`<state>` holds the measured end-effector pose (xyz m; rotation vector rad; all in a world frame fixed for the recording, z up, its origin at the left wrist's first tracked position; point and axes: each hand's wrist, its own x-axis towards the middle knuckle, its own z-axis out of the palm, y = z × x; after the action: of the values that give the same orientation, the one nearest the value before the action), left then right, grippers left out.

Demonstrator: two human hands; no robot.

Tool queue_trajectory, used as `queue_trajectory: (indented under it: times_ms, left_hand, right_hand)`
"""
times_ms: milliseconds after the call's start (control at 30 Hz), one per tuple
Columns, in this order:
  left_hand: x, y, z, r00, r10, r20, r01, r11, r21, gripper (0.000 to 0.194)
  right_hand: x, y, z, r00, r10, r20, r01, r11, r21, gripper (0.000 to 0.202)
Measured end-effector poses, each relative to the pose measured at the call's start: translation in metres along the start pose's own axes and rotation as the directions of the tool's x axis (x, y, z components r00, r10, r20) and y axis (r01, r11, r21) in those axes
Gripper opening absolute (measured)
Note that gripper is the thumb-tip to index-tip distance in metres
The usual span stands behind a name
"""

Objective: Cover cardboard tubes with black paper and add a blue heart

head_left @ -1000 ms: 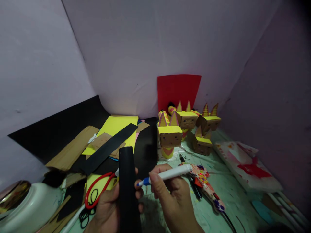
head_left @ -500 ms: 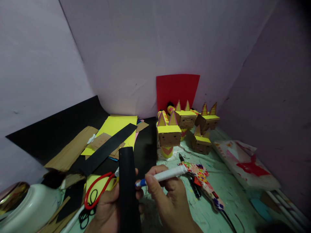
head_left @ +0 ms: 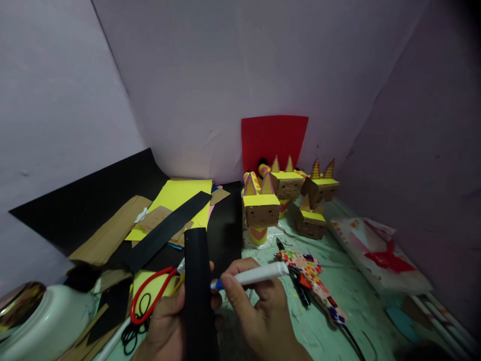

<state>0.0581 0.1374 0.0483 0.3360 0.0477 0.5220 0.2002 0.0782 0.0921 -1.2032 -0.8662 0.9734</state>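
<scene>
My left hand is closed around a long black paper strip, its fingertips wrapping behind to the right edge. Between the thumb and fingers of my right hand is a white marker with a blue tip end. That blue end points left and is at the strip's right edge; whether it touches, I cannot tell. Red-handled scissors lie just left of my left hand, partly hidden by it. Right of my right hand rests a hot glue gun with a colourful pattern.
Several cardboard box-headed figures with pointed ears stand at the back, before a red sheet. Yellow paper, a black strip and cardboard lie back left. A white rounded container is front left, a plastic-wrapped pack right.
The marker's rear end has dipped slightly, and my right hand has shifted a little. My left hand and the black strip stay nearly still.
</scene>
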Motion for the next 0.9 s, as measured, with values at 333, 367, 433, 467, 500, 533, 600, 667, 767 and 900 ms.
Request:
queue_trajectory:
  times_ms: [333, 367, 433, 467, 500, 533, 600, 667, 767, 900]
  left_hand:
    - [0.0, -0.003, 0.001, 0.996, 0.038, -0.084, -0.035, 0.998, 0.047, 0.037]
    - [0.001, -0.003, 0.0, 0.995, 0.054, -0.087, -0.051, 0.998, 0.039, 0.037]
    - [0.001, -0.003, -0.004, 0.994, 0.064, -0.089, -0.062, 0.998, 0.03, 0.036]
    - [0.001, -0.003, -0.005, 0.994, 0.061, -0.09, -0.059, 0.998, 0.027, 0.036]
    - [0.002, -0.004, -0.005, 0.994, 0.053, -0.09, -0.051, 0.998, 0.024, 0.036]
    - [0.002, -0.004, -0.006, 0.994, 0.041, -0.098, -0.039, 0.999, 0.019, 0.035]
    - [0.002, -0.004, -0.005, 0.992, 0.017, -0.127, -0.016, 1.0, 0.01, 0.033]
    - [0.002, -0.005, -0.004, 0.985, -0.004, -0.173, 0.004, 1.0, -0.002, 0.03]
    - [0.002, -0.007, -0.003, 0.967, -0.002, -0.255, -0.002, 1.0, -0.017, 0.028]
    - [0.004, -0.009, -0.002, 0.927, 0.01, -0.374, -0.019, 1.0, -0.02, 0.023]
  right_hand:
    - [0.004, -0.021, -0.008, 0.958, -0.149, -0.246, 0.155, 0.988, 0.008, 0.028]
    - [0.005, -0.022, -0.01, 0.953, -0.153, -0.261, 0.16, 0.987, 0.006, 0.028]
    - [0.007, -0.021, -0.011, 0.955, -0.149, -0.258, 0.159, 0.987, 0.021, 0.028]
    - [0.007, -0.02, -0.011, 0.96, -0.139, -0.243, 0.152, 0.988, 0.037, 0.027]
    - [0.007, -0.018, -0.011, 0.967, -0.123, -0.225, 0.139, 0.989, 0.055, 0.027]
    - [0.007, -0.016, -0.01, 0.973, -0.104, -0.206, 0.122, 0.99, 0.074, 0.026]
    - [0.007, -0.014, -0.008, 0.982, -0.063, -0.177, 0.084, 0.99, 0.117, 0.025]
    - [0.006, -0.012, -0.008, 0.986, -0.044, -0.159, 0.067, 0.988, 0.141, 0.024]
    - [0.006, -0.011, -0.009, 0.985, -0.083, -0.15, 0.1, 0.989, 0.111, 0.022]
    - [0.006, -0.007, -0.013, 0.984, -0.157, -0.087, 0.156, 0.988, -0.014, 0.022]
